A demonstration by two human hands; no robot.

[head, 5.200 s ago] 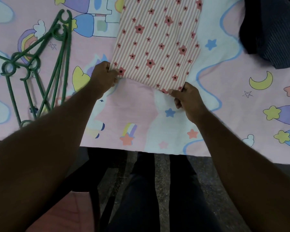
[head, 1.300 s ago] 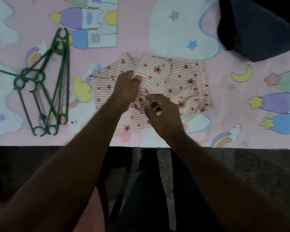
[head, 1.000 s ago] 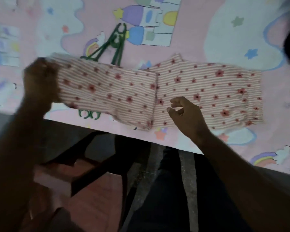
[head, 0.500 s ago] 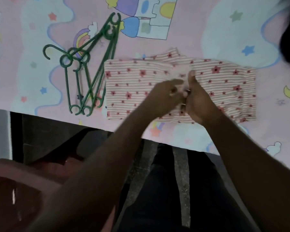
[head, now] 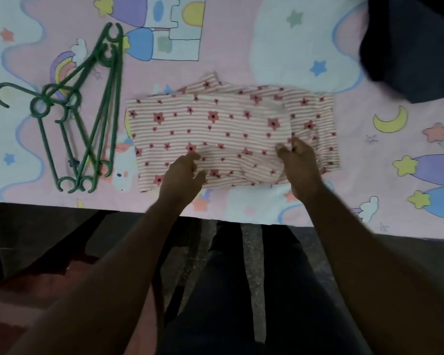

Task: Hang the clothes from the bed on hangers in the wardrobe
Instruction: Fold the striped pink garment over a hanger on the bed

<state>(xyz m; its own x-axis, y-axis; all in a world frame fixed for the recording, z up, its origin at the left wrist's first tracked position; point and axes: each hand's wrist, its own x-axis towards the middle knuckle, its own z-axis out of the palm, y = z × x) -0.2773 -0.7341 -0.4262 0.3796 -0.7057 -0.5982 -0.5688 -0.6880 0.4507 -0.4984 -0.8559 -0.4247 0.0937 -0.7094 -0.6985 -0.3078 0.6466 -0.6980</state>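
head view: striped garment [head: 215,134] lies folded on bed sheet [head: 267,47] near front edge, just right of green hangers [head: 87,111], not touching them. cloth looks thin, light, soft; slumps and creases easily, not fragile, needs both hands. best hold probably at folded edge or waistband, then drape over hanger bar.
left hand [head: 182,172] rests on lower cloth, fingers loosely bent, gripping nothing. right hand [head: 300,167] has fingers curled, seems to pinch raised fold.
half second ago both hands meet at garment middle; now apart, cloth flatter. dark garment [head: 408,47] waits at far right.
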